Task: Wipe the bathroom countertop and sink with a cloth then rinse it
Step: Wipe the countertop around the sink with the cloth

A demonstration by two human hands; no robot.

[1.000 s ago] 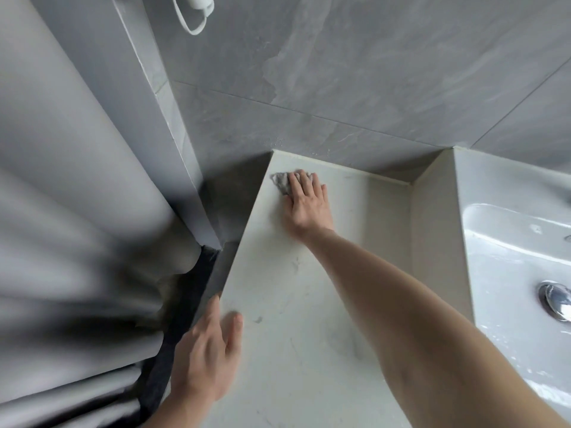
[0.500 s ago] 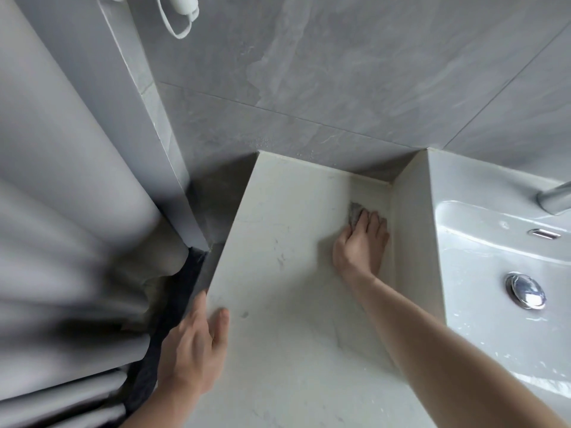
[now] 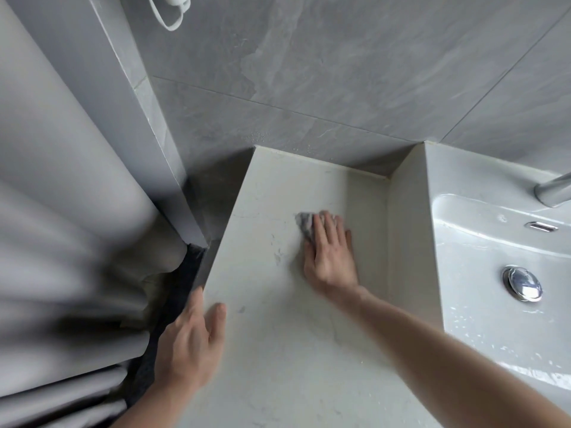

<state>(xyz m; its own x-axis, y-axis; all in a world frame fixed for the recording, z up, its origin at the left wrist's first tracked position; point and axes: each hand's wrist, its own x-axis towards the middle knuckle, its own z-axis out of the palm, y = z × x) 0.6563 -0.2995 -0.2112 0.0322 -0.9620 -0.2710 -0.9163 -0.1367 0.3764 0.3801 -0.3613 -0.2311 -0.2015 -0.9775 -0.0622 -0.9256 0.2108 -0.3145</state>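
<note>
My right hand (image 3: 329, 253) lies flat on the pale marbled countertop (image 3: 278, 350), pressing a small grey cloth (image 3: 304, 225) that sticks out past my fingertips. The hand sits in the middle of the counter's far half, a little left of the raised sink wall. My left hand (image 3: 190, 347) rests flat on the counter's left edge, holding nothing. The white sink (image 3: 482, 251) is at the right, wet, with a chrome drain plug (image 3: 522, 283) and a faucet spout (image 3: 553, 189) at the frame edge.
Grey tiled wall (image 3: 340, 72) runs behind the counter. A grey shower curtain (image 3: 61, 211) hangs at the left beside a tiled partition (image 3: 148, 118). A dark gap (image 3: 179, 288) lies between curtain and counter. A white looped cord (image 3: 173, 17) hangs on the wall above.
My right hand slid the cloth from the back left corner to the right near the sink wall, then back left toward the middle. My left hand stayed on the counter edge.
</note>
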